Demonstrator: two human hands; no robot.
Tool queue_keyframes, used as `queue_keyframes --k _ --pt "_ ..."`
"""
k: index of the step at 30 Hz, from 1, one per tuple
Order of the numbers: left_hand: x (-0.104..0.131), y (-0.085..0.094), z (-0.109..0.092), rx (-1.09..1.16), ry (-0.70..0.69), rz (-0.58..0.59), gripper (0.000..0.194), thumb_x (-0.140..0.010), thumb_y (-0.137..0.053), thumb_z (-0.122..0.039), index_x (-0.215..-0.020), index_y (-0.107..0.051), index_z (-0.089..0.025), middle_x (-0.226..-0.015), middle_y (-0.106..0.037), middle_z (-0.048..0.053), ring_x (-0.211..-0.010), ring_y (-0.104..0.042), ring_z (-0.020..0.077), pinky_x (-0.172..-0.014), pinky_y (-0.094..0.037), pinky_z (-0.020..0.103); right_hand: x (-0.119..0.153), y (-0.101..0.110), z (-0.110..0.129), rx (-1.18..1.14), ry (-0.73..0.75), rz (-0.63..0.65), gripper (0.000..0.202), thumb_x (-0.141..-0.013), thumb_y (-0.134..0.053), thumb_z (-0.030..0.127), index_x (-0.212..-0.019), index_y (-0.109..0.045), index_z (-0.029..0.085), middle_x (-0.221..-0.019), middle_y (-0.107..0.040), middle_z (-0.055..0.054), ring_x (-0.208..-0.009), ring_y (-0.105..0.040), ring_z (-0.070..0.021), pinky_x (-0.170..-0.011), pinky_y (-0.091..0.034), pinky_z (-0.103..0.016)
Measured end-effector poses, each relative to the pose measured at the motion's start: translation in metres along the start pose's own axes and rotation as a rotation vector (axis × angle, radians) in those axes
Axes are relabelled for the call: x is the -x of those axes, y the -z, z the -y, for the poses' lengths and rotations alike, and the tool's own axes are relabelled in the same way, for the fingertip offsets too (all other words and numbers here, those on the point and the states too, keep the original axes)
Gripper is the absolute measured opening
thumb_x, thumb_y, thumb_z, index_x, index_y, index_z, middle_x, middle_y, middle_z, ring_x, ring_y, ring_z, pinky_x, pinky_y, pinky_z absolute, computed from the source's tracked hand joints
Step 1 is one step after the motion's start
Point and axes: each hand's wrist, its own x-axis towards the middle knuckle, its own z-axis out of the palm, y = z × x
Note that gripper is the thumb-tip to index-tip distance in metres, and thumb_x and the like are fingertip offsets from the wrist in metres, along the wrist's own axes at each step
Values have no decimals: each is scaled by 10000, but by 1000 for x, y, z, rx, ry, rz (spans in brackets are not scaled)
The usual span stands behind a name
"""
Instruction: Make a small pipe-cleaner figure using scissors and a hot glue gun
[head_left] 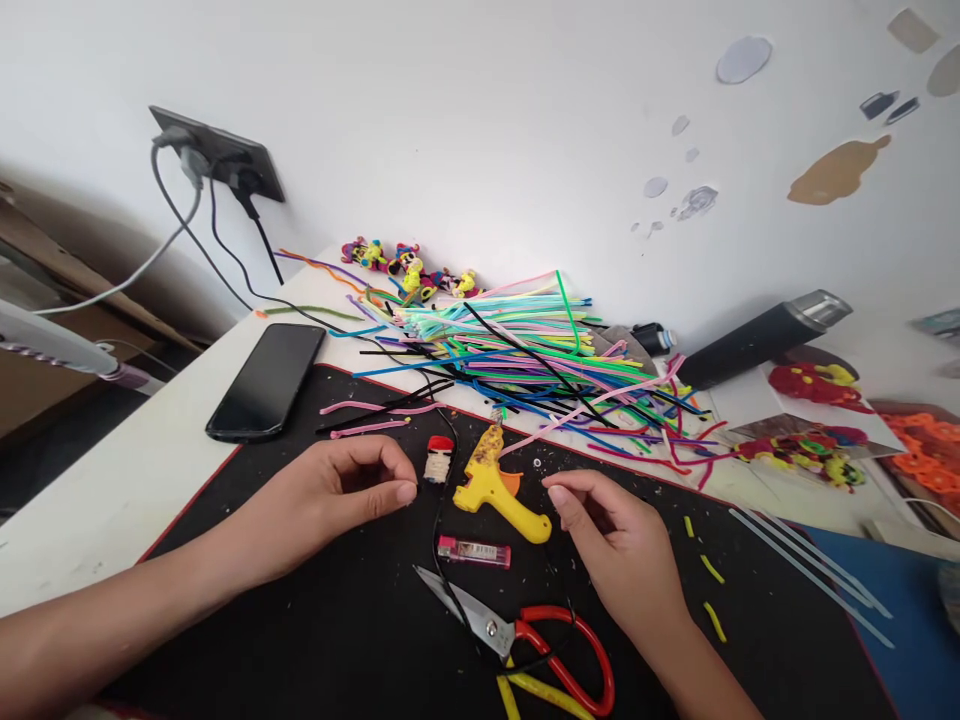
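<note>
My left hand [367, 485] is left of a small red-capped bottle [438, 460], its thumb and index finger pinched together. Across the mat, my right hand [611, 530] also pinches thumb to index finger, to the right of a yellow glue gun [499, 490]. Whatever either pinch holds is too small to make out. Between the hands, a pink lighter [474, 552] lies below the glue gun. Scissors [487, 625] with red handles rest lower down, with a black cord running across them. Three short yellow pieces [712, 570] lie right of my right hand.
A black phone [268, 382] lies at the left. Pipe cleaners [517, 350] are heaped behind the black mat [315, 620], with small colourful figures [412, 270] near the wall. A black flask [757, 340] and clear glue sticks [814, 570] are at the right.
</note>
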Motion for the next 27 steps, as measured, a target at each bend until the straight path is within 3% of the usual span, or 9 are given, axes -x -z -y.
queue_keyframes --k 9,19,27 --pt "0 -13 -16 -14 -30 111 345 -917 -722 -528 -819 -698 -198 -785 -657 -10 -752 -565 156 -712 -466 250 -7 -36 48 -277 -35 265 152 -949 -678 324 -903 -763 207 -627 -575 39 -554 -525 -122 -533 -409 -227" --pt "3 -13 -15 -45 -67 111 310 -936 -686 -489 -817 -685 -203 -767 -641 -17 -726 -558 152 -667 -450 247 -6 -52 49 -301 -82 394 121 -963 -676 309 -957 -759 221 -652 -567 47 -585 -524 -123 -563 -409 -238" --pt "0 -15 -14 -77 -80 114 287 -937 -671 -453 -808 -688 -197 -748 -639 -17 -707 -561 146 -652 -464 238 -7 -57 52 -298 -103 405 100 -940 -665 284 -923 -735 215 -638 -563 50 -565 -505 -115 -541 -382 -230"
